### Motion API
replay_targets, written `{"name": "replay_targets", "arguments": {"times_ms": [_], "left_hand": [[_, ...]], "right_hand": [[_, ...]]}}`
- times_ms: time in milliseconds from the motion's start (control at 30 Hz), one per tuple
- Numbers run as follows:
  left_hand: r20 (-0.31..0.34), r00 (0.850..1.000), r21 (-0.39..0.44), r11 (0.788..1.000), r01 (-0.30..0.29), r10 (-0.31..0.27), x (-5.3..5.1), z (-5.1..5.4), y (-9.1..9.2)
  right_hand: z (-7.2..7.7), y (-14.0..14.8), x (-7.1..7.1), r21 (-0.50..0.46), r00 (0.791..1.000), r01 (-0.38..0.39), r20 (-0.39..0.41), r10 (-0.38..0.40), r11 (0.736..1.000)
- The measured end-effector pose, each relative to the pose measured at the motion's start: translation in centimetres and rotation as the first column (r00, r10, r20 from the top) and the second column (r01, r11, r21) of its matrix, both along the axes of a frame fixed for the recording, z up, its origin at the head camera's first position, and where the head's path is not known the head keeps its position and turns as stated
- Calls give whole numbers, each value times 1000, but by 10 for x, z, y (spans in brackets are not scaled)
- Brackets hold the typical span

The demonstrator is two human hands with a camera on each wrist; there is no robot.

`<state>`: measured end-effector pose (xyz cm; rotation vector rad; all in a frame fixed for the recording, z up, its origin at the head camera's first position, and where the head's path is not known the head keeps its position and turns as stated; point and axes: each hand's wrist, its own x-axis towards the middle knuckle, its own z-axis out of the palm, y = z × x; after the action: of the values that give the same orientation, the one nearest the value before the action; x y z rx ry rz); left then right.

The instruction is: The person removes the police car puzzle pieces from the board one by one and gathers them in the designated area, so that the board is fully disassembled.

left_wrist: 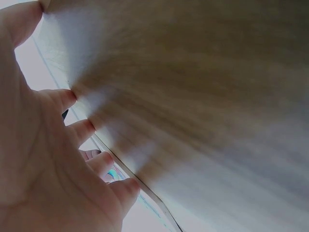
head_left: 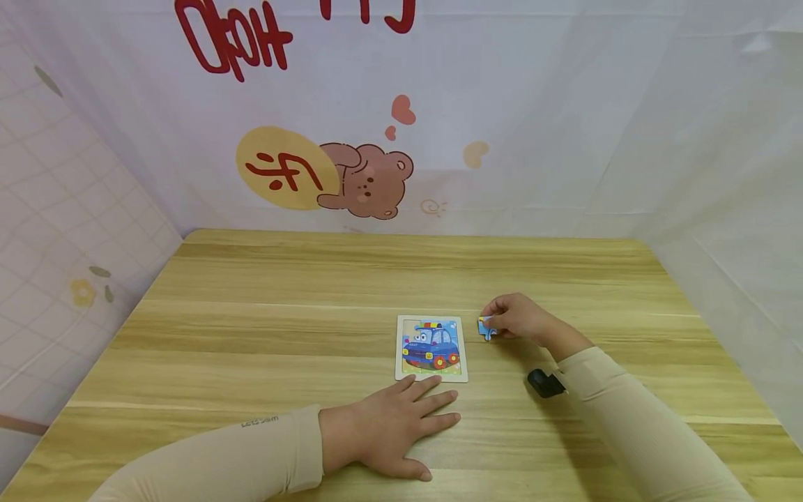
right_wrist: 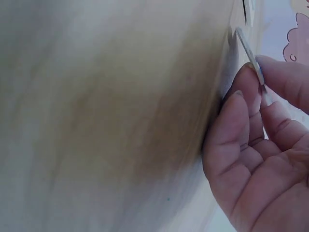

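Note:
A square puzzle [head_left: 431, 348] with a pale frame and a blue cartoon car lies on the table. The left hand [head_left: 401, 427] rests flat with fingers spread, its fingertips at the frame's near edge; in the left wrist view that hand [left_wrist: 63, 145] touches the tabletop beside the frame's edge [left_wrist: 157, 200]. To the right of the puzzle, the right hand [head_left: 517, 319] pinches a blue puzzle piece [head_left: 485, 326] between thumb and fingers. The right wrist view shows the thin piece [right_wrist: 251, 53] edge-on in the right hand [right_wrist: 263, 140], above the table.
The wooden tabletop [head_left: 282, 279] extends around both hands. A black object [head_left: 544, 383] is by the right sleeve's cuff. Behind the table hangs a pale cloth [head_left: 533, 90] printed with a bear and red characters.

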<state>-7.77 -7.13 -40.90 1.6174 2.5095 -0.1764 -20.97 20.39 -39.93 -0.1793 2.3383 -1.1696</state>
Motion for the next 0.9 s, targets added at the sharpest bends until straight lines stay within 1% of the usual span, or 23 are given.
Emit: {"name": "replay_targets", "arguments": {"times_ms": [167, 333, 600, 900], "left_hand": [[4, 1000, -1, 1000, 0, 0, 0, 0, 0], [7, 1000, 3, 1000, 0, 0, 0, 0, -1], [-23, 1000, 10, 1000, 5, -4, 1, -1, -1], [-25, 1000, 8, 1000, 6, -6, 1, -1, -1]], "right_hand": [[3, -3, 4, 31, 999, -10, -42, 12, 999], [3, -6, 6, 82, 996, -20, -88, 27, 996], [3, -9, 7, 159, 985, -34, -159, 59, 987], [3, -11, 9, 227, 972, -33, -218, 84, 973]]}}
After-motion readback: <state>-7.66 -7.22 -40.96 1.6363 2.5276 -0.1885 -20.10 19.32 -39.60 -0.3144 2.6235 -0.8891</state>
